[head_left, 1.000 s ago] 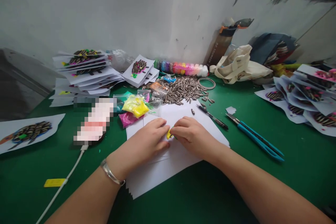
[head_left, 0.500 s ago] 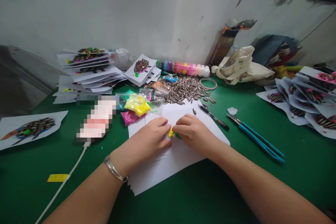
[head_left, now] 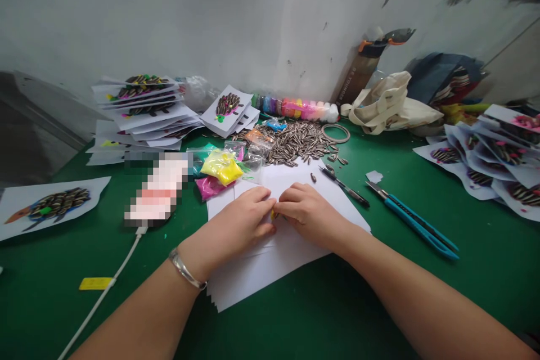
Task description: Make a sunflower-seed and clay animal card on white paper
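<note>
My left hand [head_left: 248, 216] rests on the stack of white paper [head_left: 248, 275], its fingers curled toward a small yellow piece [head_left: 274, 214]. From the other side my right hand [head_left: 310, 214] meets it, fingertips pinched together at the yellow piece and largely hiding it. What exactly lies between the fingers is too small to tell. A single sunflower seed [head_left: 313, 178] lies on the paper above my right hand. Bags of yellow clay [head_left: 221, 167] and pink clay [head_left: 210, 187] sit beyond my left hand, by a heap of seeds [head_left: 295, 142].
A pen [head_left: 346, 187] and a blue cutter [head_left: 415, 225] lie at the right. Stacked seed pictures [head_left: 154, 118] stand at the back left, more [head_left: 498, 157] at the right. A phone [head_left: 158, 191] with a white cable is on the left. A bottle [head_left: 358, 73] leans against the wall.
My right hand has shifted slightly left, closer to my left hand, and its fingers now cover more of the yellow piece; a green bit beside it is no longer visible.
</note>
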A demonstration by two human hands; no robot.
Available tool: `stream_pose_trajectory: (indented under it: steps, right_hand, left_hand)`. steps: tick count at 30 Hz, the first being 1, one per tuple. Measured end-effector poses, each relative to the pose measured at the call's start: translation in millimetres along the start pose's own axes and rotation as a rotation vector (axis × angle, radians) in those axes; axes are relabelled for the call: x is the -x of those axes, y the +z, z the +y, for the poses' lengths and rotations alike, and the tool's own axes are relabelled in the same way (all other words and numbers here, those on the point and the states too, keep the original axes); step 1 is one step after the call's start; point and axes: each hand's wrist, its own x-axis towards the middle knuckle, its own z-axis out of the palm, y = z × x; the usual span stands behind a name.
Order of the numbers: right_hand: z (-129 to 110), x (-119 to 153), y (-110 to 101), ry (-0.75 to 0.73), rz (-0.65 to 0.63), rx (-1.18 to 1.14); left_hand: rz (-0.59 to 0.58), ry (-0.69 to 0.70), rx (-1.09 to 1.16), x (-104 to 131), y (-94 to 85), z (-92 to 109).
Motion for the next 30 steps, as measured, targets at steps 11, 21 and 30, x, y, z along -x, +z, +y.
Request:
stream_pose_trajectory:
  steps: [11, 21, 30]
  right_hand:
    - [-2.0, -0.3, -0.1, 0.015, -0.029, 0.07]
    - [-3.9, -0.9, -2.9, 0.032, -0.039, 0.044]
    - [-2.4, 1.2, -0.5, 0.004, -0.018, 0.059]
  left_hand:
    - [-0.008, -0.026, 0.009, -1.2, -1.5, 3.3]
    - [0.008, -0.017, 0.01, -0.2, 0.2, 1.1]
    - [0.01, -0.004, 0.0, 0.0, -0.8, 1.3]
